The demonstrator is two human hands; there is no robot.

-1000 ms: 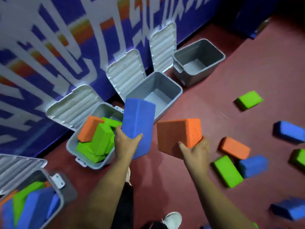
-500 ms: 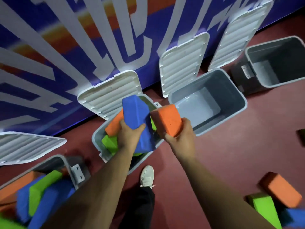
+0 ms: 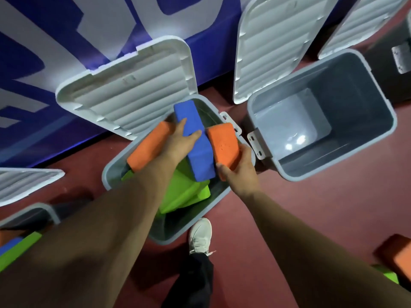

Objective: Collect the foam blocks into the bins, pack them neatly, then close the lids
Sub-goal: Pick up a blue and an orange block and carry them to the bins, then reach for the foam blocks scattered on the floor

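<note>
Foam blocks part-fill the bin (image 3: 110, 174) under your hands: one orange block (image 3: 149, 150) and at least two green blocks (image 3: 184, 192) lie inside. Your left hand (image 3: 178, 144) grips a blue block (image 3: 201, 162) and your right hand (image 3: 240, 174) clasps a second orange block (image 3: 223, 143) — both over that bin. Right of your right hand stands an empty bin (image 3: 360, 94). Four lids (image 3: 129, 85) show — none closed yet.

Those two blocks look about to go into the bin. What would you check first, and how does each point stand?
1. Grip of left hand on blue block: ok.
2. Grip of right hand on orange block: ok.
3. The lid of the bin open, out of the way: ok.
4. Both blocks above the bin: ok.
5. The green blocks inside lie flat: not ok, tilted.
6. Room left underneath: cannot tell.
</note>
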